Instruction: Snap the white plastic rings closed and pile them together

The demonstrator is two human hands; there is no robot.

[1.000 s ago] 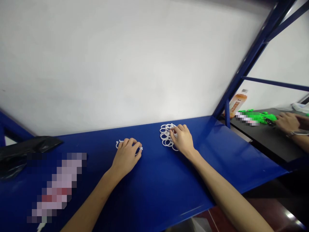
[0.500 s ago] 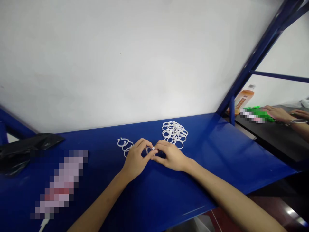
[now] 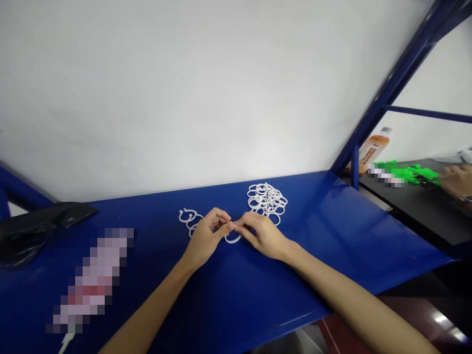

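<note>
Between my two hands hangs a thin white plastic ring [image 3: 232, 240], its lower curve showing beneath the fingertips. My left hand [image 3: 209, 234] pinches it at the upper left, and my right hand [image 3: 261, 233] pinches it at the upper right. The fingertips nearly meet, so the top of the ring is hidden. Left of my left hand lie several open white rings [image 3: 188, 216] with knobbed ends, partly covered by that hand. Just beyond my right hand is a pile of closed white rings [image 3: 267, 199].
The blue tabletop [image 3: 236, 295] runs up to a white wall. A black plastic bag [image 3: 47, 223] and a blurred-out packet [image 3: 94, 280] lie left. Beyond the blue frame post [image 3: 354, 167], another person's hand [image 3: 457, 181] is near green pieces [image 3: 420, 173] and an orange drink bottle [image 3: 373, 151].
The ring between my fingers has turned, so its loop now hangs below the fingertips. My hands stay in nearly the same place. The other person's hand has moved right, off the green pieces.
</note>
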